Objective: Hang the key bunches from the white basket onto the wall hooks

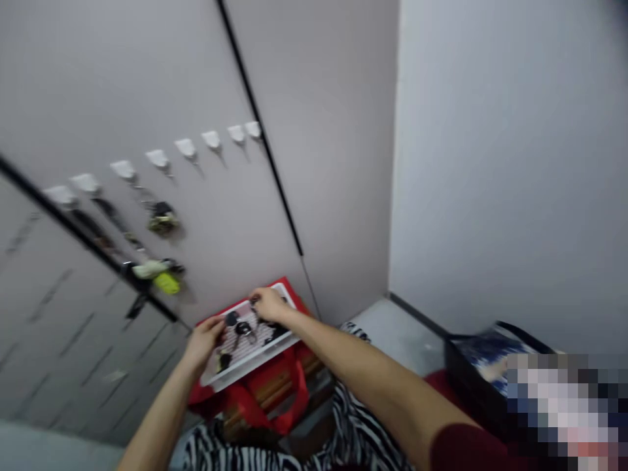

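Note:
A shallow white tray (pixel 245 369) lies tilted in front of me, with several dark keychains and keys (pixel 243 329) on its striped base. At the tray's left side is my left hand (pixel 205 340), its thumb and fingers drawn together near a small dark piece (pixel 231 318); what they grip is blurred. My right hand (pixel 271 306) reaches over the far right part of the tray. Its fingers are closed on a small dark keychain (pixel 254 301), mostly hidden by the hand. Under the tray is a red bag (pixel 289 418) with looped handles.
A row of white hooks (pixel 186 149) runs along the grey panel; bunches of keys (pixel 163 219) and a yellow-green tag (pixel 167 283) hang at its left. A brown wooden stool (pixel 275 392) supports the bag. At right stands a black open bag (pixel 471 373).

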Action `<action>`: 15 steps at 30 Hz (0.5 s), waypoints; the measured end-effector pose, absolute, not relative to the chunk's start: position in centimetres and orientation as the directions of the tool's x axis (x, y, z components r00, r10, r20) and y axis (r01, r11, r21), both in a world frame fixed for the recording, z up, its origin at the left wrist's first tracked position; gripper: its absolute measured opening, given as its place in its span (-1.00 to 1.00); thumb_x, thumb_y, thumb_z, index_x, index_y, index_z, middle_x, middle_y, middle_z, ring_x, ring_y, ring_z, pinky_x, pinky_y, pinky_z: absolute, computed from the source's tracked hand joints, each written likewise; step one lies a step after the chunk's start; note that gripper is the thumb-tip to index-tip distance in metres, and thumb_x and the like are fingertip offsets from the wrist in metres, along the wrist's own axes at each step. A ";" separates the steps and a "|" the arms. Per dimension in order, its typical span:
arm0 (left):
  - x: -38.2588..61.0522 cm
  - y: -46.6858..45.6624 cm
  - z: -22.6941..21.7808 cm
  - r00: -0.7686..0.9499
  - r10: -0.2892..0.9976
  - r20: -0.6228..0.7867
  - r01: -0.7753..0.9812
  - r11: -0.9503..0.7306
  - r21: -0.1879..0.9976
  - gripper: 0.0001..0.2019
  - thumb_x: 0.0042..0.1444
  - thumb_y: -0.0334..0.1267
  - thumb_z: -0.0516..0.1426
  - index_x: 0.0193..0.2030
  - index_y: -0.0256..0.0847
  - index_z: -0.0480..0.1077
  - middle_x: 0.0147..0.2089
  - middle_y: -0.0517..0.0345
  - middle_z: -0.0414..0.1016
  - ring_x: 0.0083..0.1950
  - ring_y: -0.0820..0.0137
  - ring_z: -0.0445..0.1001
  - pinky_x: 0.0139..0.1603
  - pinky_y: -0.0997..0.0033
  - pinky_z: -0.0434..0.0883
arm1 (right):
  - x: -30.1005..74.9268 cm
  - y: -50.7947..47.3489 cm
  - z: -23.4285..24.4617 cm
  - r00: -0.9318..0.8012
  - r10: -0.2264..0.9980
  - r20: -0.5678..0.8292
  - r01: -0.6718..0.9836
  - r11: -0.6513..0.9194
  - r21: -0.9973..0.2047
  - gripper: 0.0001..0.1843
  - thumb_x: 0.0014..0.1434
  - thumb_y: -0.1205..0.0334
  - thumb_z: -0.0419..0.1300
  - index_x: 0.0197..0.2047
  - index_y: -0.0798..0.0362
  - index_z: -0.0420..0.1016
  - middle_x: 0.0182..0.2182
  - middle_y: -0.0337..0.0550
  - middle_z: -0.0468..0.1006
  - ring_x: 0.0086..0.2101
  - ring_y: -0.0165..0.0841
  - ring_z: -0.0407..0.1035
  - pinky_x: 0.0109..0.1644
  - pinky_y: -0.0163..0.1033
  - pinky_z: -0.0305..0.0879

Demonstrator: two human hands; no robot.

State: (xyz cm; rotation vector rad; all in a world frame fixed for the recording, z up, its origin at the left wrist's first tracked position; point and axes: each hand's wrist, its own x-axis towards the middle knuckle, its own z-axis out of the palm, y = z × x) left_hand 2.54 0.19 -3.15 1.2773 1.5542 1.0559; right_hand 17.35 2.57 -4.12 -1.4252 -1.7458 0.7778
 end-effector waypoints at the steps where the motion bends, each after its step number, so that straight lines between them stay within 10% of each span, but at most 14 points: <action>1: 2.4 0.1 -3.0 -0.102 0.989 -0.110 0.220 0.130 0.967 -0.74 -0.40 -0.21 0.12 -0.50 -0.32 0.26 -0.72 0.34 0.23 -0.71 0.66 0.16 -0.65 0.65 0.12 | 17.3 2.7 -4.1 -0.103 0.979 0.178 0.535 0.206 -0.819 -0.72 -0.16 0.44 -0.05 -0.37 0.12 0.39 -0.38 -0.10 0.45 -0.35 -0.39 0.30 -0.28 -0.33 0.18; 7: 0.8 0.4 -2.6 -0.025 0.996 -0.081 0.009 0.081 0.997 -0.77 -0.34 -0.27 0.10 -0.48 -0.33 0.23 -0.72 0.35 0.21 -0.72 0.69 0.13 -0.67 0.67 0.05 | 15.1 2.4 -3.7 -0.126 0.948 0.292 0.472 0.316 -0.823 -0.64 -0.17 0.44 -0.07 -0.23 0.20 0.32 -0.24 -0.01 0.37 -0.23 -0.38 0.24 -0.13 -0.28 0.11; 15: -0.5 -0.1 -1.5 -0.027 1.000 -0.012 -0.128 0.009 0.992 -0.80 -0.30 -0.27 0.08 -0.48 -0.33 0.23 -0.72 0.36 0.20 -0.72 0.69 0.12 -0.66 0.67 0.03 | 12.4 1.9 -3.4 -0.383 0.898 0.214 0.037 0.247 -0.968 -0.70 -0.14 0.32 -0.03 -0.27 0.14 0.32 -0.54 -0.24 0.39 -0.57 -0.54 0.22 -0.50 -0.42 0.16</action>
